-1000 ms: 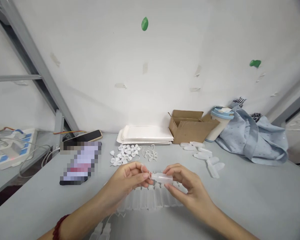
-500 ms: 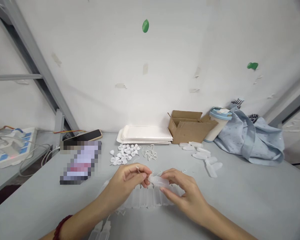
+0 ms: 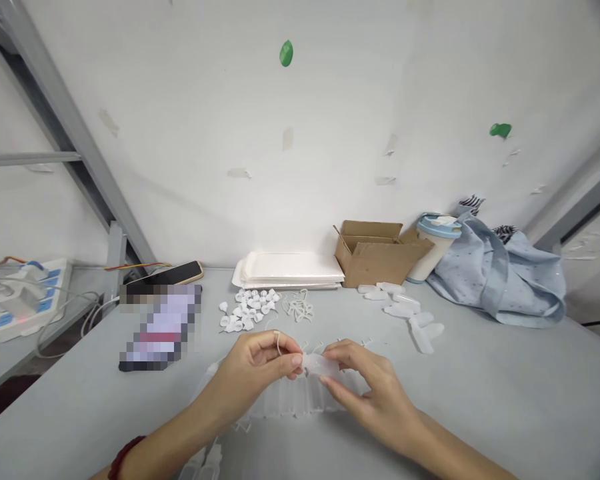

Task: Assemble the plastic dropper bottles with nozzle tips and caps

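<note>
A small translucent plastic bottle [image 3: 323, 365] lies sideways between my hands. The fingers and thumb of my right hand [image 3: 365, 377] are closed around its body. My left hand [image 3: 267, 360] pinches at its neck, and a thin white strap [image 3: 279, 343] curves up over the fingers. What exactly sits between those left fingertips is partly hidden. Below both hands a row of similar translucent bottles [image 3: 290, 398] lies side by side on the grey table [image 3: 460, 413]. More bottles [image 3: 210, 463] lie at the lower left, near my left forearm.
White caps [image 3: 250, 309] and a heap of white straps [image 3: 299, 307] lie beyond my hands. Loose bottles [image 3: 420, 330] are at the right. Behind stand white trays [image 3: 293, 267], a cardboard box [image 3: 385, 260], a cup [image 3: 435, 247] and a blue bag [image 3: 505, 280]. Phones [image 3: 165, 327] lie left.
My left fingers have closed in on the bottle's neck, and the thumb has shifted slightly right. The strap now arches higher over the fingers. My right hand keeps its hold.
</note>
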A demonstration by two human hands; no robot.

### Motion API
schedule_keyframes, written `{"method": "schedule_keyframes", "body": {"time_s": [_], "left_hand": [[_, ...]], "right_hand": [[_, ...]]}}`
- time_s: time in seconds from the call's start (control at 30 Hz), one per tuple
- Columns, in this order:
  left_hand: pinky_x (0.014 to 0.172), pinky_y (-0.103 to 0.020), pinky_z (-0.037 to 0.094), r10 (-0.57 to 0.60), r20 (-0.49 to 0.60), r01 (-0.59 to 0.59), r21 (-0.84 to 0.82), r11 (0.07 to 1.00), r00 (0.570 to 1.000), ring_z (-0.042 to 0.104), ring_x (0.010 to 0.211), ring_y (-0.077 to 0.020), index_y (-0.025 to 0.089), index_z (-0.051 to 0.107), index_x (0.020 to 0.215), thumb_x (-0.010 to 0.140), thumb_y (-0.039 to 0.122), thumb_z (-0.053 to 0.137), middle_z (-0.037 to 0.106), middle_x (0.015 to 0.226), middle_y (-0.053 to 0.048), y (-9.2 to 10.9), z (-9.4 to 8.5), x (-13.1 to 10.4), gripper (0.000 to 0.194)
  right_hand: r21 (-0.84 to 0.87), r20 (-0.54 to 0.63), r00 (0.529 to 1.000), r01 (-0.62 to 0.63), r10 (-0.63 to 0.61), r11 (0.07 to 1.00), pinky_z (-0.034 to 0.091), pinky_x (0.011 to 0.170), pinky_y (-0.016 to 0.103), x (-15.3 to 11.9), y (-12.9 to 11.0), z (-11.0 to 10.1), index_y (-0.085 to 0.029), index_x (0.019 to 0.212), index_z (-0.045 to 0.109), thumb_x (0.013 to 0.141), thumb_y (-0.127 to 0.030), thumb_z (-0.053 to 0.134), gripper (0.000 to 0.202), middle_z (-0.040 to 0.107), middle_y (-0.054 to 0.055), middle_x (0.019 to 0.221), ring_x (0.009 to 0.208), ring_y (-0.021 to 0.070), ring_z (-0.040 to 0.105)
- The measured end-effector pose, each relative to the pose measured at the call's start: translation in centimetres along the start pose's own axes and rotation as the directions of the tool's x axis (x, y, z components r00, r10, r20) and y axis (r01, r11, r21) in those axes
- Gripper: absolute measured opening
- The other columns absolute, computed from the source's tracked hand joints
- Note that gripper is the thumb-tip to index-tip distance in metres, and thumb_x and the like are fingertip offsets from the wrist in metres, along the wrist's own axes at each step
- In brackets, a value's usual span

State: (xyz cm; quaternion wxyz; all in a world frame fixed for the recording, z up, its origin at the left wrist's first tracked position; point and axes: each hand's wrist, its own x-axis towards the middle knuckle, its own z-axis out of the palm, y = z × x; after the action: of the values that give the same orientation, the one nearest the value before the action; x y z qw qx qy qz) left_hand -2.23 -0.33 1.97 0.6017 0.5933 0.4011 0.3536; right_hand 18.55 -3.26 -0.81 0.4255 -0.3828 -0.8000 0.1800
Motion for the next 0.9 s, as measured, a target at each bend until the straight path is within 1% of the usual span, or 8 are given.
{"method": "schedule_keyframes", "body": {"time_s": [0.23, 0.37, 0.47, 0.6, 0.7, 0.77, 0.8, 0.9], "left_hand": [[0.069, -0.026, 0.049, 0.045, 0.030, -0.047, 0.094, 0.994, 0.999, 0.058, 0.073, -0.0153, 0.017, 0.063, 0.077, 0.073, 0.030, 0.068, 0.061, 0.075, -0.001, -0.22, 0.17, -0.30, 0.015], [0.072, -0.027, 0.050, 0.071, 0.010, -0.072, 0.183, 0.981, 0.997, 0.061, 0.075, -0.0157, 0.017, 0.062, 0.081, 0.074, 0.026, 0.065, 0.062, 0.079, -0.002, -0.11, 0.48, -0.54, 0.013], [0.074, -0.028, 0.051, 0.088, 0.018, -0.090, 0.187, 0.978, 0.996, 0.061, 0.078, -0.0162, 0.016, 0.064, 0.084, 0.074, 0.025, 0.065, 0.063, 0.082, -0.003, -0.02, 0.52, -0.49, 0.013], [0.070, -0.026, 0.052, 0.160, 0.073, -0.172, 0.210, 0.963, 0.984, 0.060, 0.074, -0.0150, 0.015, 0.068, 0.079, 0.073, 0.022, 0.064, 0.062, 0.081, -0.004, -0.17, 0.46, -0.40, 0.010], [0.068, -0.027, 0.051, 0.219, 0.068, -0.229, 0.257, 0.939, 0.973, 0.060, 0.075, -0.0159, 0.015, 0.071, 0.081, 0.074, 0.021, 0.063, 0.064, 0.082, -0.006, -0.44, 0.55, -0.47, 0.012], [0.068, -0.027, 0.051, 0.211, 0.050, -0.217, 0.273, 0.937, 0.976, 0.060, 0.076, -0.0169, 0.015, 0.072, 0.082, 0.074, 0.023, 0.063, 0.065, 0.083, -0.006, -0.58, 0.63, -0.53, 0.014], [0.068, -0.027, 0.051, 0.188, 0.036, -0.190, 0.275, 0.943, 0.982, 0.061, 0.076, -0.0171, 0.015, 0.072, 0.082, 0.074, 0.024, 0.064, 0.065, 0.083, -0.006, -0.62, 0.66, -0.55, 0.015], [0.066, -0.027, 0.051, 0.062, -0.004, -0.059, 0.242, 0.968, 0.998, 0.061, 0.070, -0.0167, 0.015, 0.072, 0.082, 0.072, 0.030, 0.067, 0.066, 0.076, -0.005, -0.67, 0.68, -0.56, 0.019]], "right_hand": [[-0.005, 0.018, 0.999, 0.045, -0.044, 0.999, 0.051, 0.066, 0.025, -0.25, 0.24, 0.02, -0.019, 0.101, 0.053, 0.085, -0.013, 0.056, 0.017, 0.063, 0.005, 0.087, 0.075, 0.0144, 0.060], [-0.010, 0.042, 0.997, 0.059, -0.059, 0.998, 0.050, 0.062, 0.025, -0.50, 0.28, 0.19, -0.019, 0.099, 0.052, 0.086, -0.015, 0.056, 0.014, 0.062, 0.005, 0.084, 0.069, 0.0138, 0.058], [-0.034, 0.062, 0.995, 0.083, -0.081, 0.996, 0.050, 0.061, 0.025, -0.70, 0.41, 0.34, -0.020, 0.102, 0.050, 0.088, -0.018, 0.055, 0.015, 0.062, 0.005, 0.087, 0.068, 0.0139, 0.058], [-0.050, 0.072, 0.993, 0.100, -0.097, 0.994, 0.051, 0.063, 0.025, -0.80, 0.56, 0.41, -0.021, 0.103, 0.050, 0.090, -0.020, 0.054, 0.013, 0.063, 0.006, 0.089, 0.072, 0.0149, 0.060], [-0.054, 0.058, 0.992, 0.116, -0.113, 0.992, 0.051, 0.062, 0.024, -0.82, 0.56, 0.46, -0.021, 0.103, 0.050, 0.091, -0.020, 0.054, 0.013, 0.064, 0.006, 0.089, 0.071, 0.0146, 0.060], [-0.061, 0.045, 0.991, 0.126, -0.124, 0.990, 0.051, 0.062, 0.024, -0.85, 0.55, 0.52, -0.021, 0.103, 0.051, 0.090, -0.021, 0.055, 0.014, 0.064, 0.006, 0.088, 0.069, 0.0144, 0.060], [-0.066, 0.039, 0.991, 0.128, -0.126, 0.990, 0.051, 0.061, 0.024, -0.87, 0.55, 0.56, -0.020, 0.103, 0.051, 0.090, -0.022, 0.055, 0.014, 0.065, 0.006, 0.088, 0.069, 0.0144, 0.060], [-0.078, 0.035, 0.993, 0.119, -0.117, 0.990, 0.051, 0.058, 0.023, -0.88, 0.50, 0.60, -0.020, 0.104, 0.052, 0.090, -0.024, 0.055, 0.014, 0.065, 0.006, 0.086, 0.067, 0.0143, 0.061]]}}
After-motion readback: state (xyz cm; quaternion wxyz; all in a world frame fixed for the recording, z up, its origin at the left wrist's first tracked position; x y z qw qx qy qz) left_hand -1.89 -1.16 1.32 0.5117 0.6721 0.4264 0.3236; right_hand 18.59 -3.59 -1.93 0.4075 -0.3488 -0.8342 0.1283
